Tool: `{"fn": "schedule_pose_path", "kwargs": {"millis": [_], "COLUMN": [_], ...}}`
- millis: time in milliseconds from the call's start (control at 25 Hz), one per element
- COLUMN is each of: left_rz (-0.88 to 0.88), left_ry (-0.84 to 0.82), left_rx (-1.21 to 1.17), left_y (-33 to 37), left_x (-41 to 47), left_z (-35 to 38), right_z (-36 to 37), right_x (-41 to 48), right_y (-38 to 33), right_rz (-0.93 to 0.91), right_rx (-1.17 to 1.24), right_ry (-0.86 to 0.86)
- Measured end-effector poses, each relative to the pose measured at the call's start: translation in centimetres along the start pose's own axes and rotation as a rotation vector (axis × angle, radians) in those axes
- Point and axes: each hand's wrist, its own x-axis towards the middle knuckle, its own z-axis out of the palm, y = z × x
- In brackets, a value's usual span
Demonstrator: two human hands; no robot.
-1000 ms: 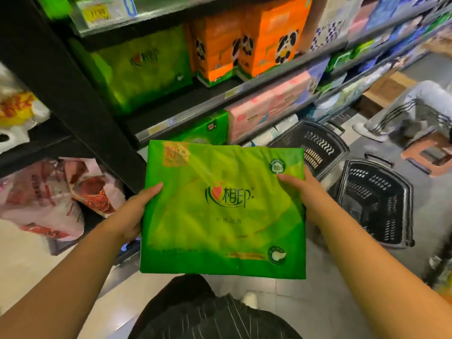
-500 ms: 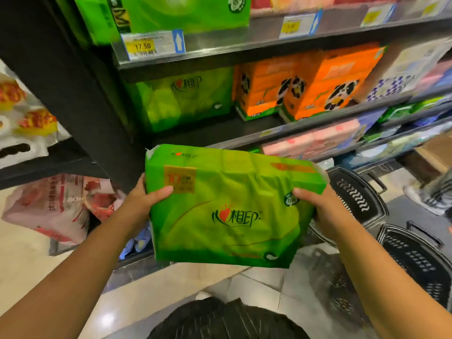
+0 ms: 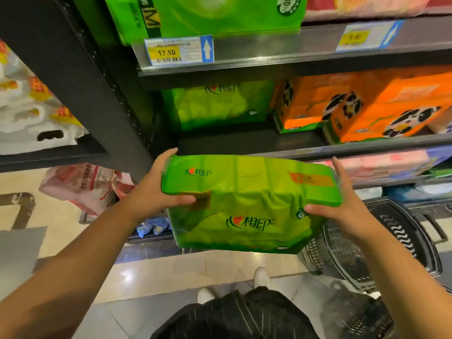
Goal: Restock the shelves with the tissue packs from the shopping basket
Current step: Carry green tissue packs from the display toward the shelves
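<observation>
I hold a large green tissue pack (image 3: 247, 204) between both hands, tilted with its top face towards the shelf. My left hand (image 3: 156, 189) grips its left end and my right hand (image 3: 342, 204) grips its right end. The pack hangs just in front of and below the edge of a dark shelf (image 3: 244, 143). A matching green pack (image 3: 217, 106) stands at the back of that shelf, with bare board in front of it. A black shopping basket (image 3: 396, 243) sits on the floor at the right, partly hidden by my right arm.
Orange panda-printed packs (image 3: 362, 108) fill the same shelf to the right. Another green pack (image 3: 215, 15) stands on the shelf above, over a 17.50 price tag (image 3: 171, 52). Pink packs (image 3: 381, 162) lie one shelf down. A black upright post (image 3: 97, 94) borders the left.
I have lifted the pack up and towards the shelf and tilted it flatter. My view has risen, bringing the upper shelves closer.
</observation>
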Motion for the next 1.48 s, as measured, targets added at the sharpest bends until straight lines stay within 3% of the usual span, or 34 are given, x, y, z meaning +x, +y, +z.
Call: {"fn": "schedule_pose_path", "kwargs": {"millis": [280, 440, 600, 920, 1200, 1480], "left_rz": [0.018, 0.039, 0.098, 0.312, 0.378, 0.388], "left_ry": [-0.025, 0.018, 0.158, 0.332, 0.454, 0.516], "left_rx": [0.593, 0.706, 0.731, 0.801, 0.814, 0.783], "left_y": [2.3, 1.9, 2.5, 6.5, 6.9, 5.9], "left_x": [0.2, -0.1, -1.6, -3.8, -4.3, -1.5], "left_z": [1.5, 3.2, 4.5, 3.8, 2.5, 0.8], "right_z": [-3.8, -4.4, -4.6, -5.7, -4.9, -3.4], "right_x": [4.8, 6.4, 6.2, 3.9, 3.6, 7.4], "right_y": [-3.6, -5.0, -7.1, -9.4, -11.3, -11.0], "right_rz": [-0.055, -0.154, -0.294, -0.523, -0.745, -0.759], "right_rx": [-0.524, -0.901, -1.048, -0.988, -0.977, -0.924], "right_ry": [-0.212, -0.246, -0.210, -0.061, 0.040, 0.086]}}
